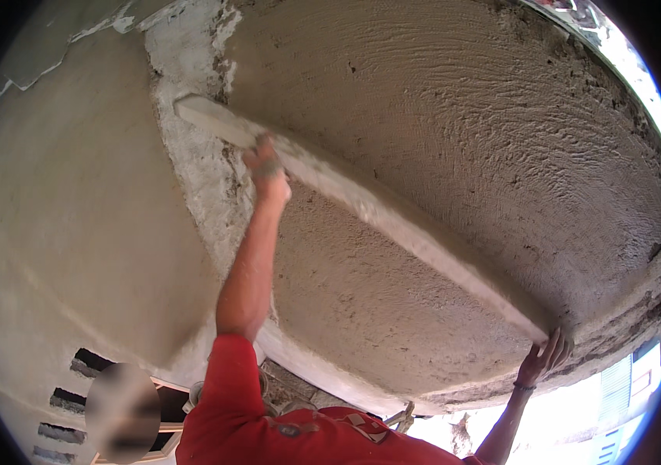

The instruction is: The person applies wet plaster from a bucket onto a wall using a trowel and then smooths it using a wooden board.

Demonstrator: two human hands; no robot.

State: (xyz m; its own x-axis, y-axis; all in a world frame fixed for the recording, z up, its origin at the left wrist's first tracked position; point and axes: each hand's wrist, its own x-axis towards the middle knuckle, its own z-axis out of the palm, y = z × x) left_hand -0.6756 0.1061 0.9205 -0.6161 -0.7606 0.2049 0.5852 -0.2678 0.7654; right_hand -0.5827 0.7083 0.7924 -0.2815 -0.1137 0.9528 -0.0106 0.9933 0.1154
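A long, pale straightedge board (pixel 392 221) lies slantwise against a rough, grey-brown plastered surface (pixel 454 124). My left hand (pixel 268 172) grips its lower edge close to the upper left end; the fingers are somewhat blurred. At the board's lower right end, my right hand (pixel 551 356) has its fingers wrapped over the edge. Both arms are stretched out, the left in a red sleeve (pixel 231 380). Above the board the plaster shows wavy ridges, while below it the surface looks coarse and pitted.
Left of the fresh plaster runs a whitish strip (pixel 191 147) with ragged edges, bordering a smoother wall (pixel 82 209). Several dark slots (pixel 67 401) open in that wall at the lower left. A rough ledge (pixel 617 318) edges the plaster at right, with bright daylight beyond.
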